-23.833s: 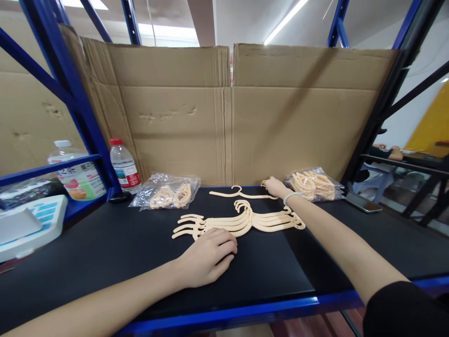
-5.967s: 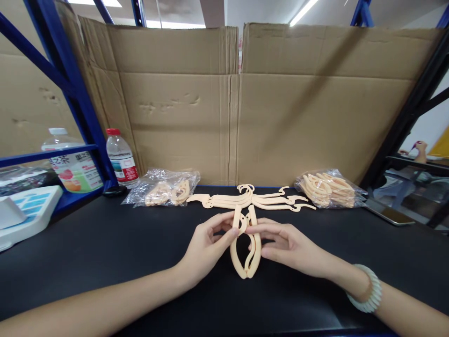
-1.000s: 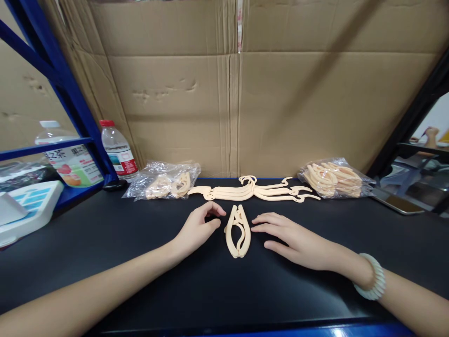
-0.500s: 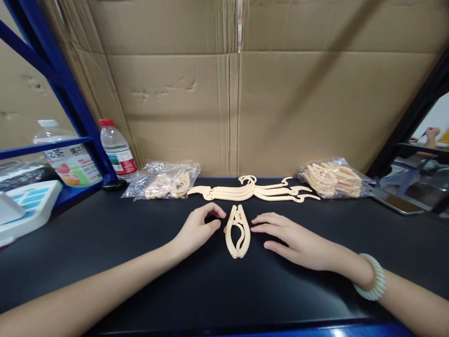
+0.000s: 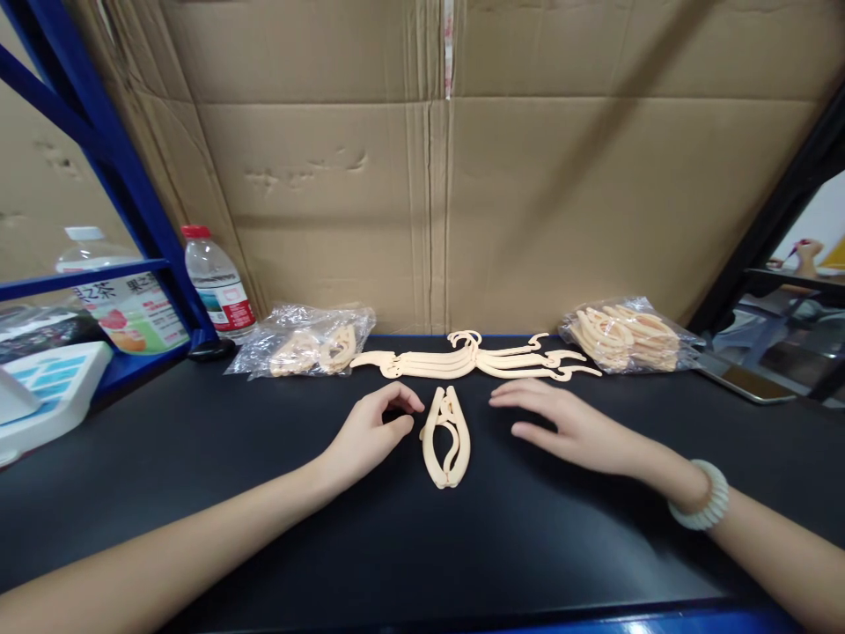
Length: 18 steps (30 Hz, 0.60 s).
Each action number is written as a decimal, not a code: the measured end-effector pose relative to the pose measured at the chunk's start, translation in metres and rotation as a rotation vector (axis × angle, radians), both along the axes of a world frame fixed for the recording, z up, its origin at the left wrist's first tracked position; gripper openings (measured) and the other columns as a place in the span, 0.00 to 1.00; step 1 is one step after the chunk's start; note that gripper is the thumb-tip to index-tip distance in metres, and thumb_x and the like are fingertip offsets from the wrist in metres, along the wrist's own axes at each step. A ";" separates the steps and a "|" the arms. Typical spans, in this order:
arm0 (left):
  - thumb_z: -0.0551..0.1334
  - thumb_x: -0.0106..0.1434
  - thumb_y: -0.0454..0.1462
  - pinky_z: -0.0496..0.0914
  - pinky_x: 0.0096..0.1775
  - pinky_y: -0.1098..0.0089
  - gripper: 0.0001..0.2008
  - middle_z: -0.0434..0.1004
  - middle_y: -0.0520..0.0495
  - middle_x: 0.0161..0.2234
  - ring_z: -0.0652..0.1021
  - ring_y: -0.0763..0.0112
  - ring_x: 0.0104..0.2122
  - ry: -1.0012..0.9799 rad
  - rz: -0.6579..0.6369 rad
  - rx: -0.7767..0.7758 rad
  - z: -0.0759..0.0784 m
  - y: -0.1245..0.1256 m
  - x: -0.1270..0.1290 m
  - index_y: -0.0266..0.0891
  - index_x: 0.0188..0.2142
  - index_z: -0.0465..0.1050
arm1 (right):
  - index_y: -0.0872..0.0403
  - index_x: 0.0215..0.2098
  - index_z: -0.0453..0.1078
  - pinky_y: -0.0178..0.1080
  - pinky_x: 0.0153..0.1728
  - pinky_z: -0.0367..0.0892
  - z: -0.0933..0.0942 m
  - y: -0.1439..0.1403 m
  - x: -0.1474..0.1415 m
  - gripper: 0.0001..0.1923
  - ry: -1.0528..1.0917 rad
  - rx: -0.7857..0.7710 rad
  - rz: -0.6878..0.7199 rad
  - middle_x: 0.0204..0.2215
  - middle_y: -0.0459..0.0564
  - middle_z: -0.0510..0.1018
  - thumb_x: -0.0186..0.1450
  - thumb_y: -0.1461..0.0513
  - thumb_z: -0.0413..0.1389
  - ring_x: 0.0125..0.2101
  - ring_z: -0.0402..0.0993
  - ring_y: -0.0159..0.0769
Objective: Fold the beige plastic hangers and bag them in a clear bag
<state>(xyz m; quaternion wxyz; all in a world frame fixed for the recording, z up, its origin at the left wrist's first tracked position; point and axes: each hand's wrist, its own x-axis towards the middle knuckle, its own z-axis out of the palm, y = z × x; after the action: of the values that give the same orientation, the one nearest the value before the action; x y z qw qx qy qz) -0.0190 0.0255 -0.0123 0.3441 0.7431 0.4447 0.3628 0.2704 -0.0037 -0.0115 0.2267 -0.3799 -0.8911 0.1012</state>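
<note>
The folded hanger (image 5: 447, 437) is left flat on the worktop (image 5: 198, 458), flanked by the empty, loosely curled left hand (image 5: 367, 433) and open right hand (image 5: 568, 424).

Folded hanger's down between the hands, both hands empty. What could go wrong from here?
1. The right hand hovers beside the row of open cream plastic hangers; a sweep toward them may scatter the overlapping row.
2. The folded cream plastic hanger lies loose on the black worktop, just off the left hand; a nudge could spring it open or slide it.
3. The clear bag of cream hangers sits near the right; a reach could drag it.
</note>
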 end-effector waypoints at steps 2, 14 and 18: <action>0.57 0.50 0.34 0.69 0.44 0.63 0.07 0.76 0.48 0.33 0.75 0.63 0.38 0.004 0.000 0.003 0.001 0.000 -0.001 0.40 0.29 0.71 | 0.52 0.54 0.66 0.49 0.56 0.61 0.000 0.015 0.023 0.17 0.041 0.114 -0.101 0.52 0.54 0.72 0.69 0.57 0.50 0.53 0.66 0.43; 0.57 0.50 0.33 0.68 0.45 0.63 0.07 0.75 0.47 0.34 0.76 0.64 0.38 -0.024 -0.033 0.006 -0.003 0.001 -0.003 0.39 0.31 0.70 | 0.54 0.43 0.72 0.49 0.46 0.67 -0.022 0.060 0.075 0.14 0.086 0.214 -0.302 0.43 0.56 0.77 0.65 0.56 0.51 0.44 0.72 0.46; 0.56 0.51 0.32 0.68 0.46 0.63 0.07 0.75 0.48 0.34 0.76 0.64 0.39 -0.010 -0.027 0.000 -0.002 0.000 -0.003 0.38 0.31 0.70 | 0.56 0.43 0.73 0.50 0.46 0.66 -0.031 0.061 0.070 0.14 0.052 0.245 -0.304 0.42 0.57 0.77 0.66 0.57 0.51 0.43 0.70 0.46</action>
<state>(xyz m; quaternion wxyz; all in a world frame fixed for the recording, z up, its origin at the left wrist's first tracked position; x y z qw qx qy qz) -0.0215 0.0259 -0.0141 0.3513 0.7472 0.4327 0.3619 0.3407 0.0576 -0.0420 0.3070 -0.4770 -0.8229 -0.0336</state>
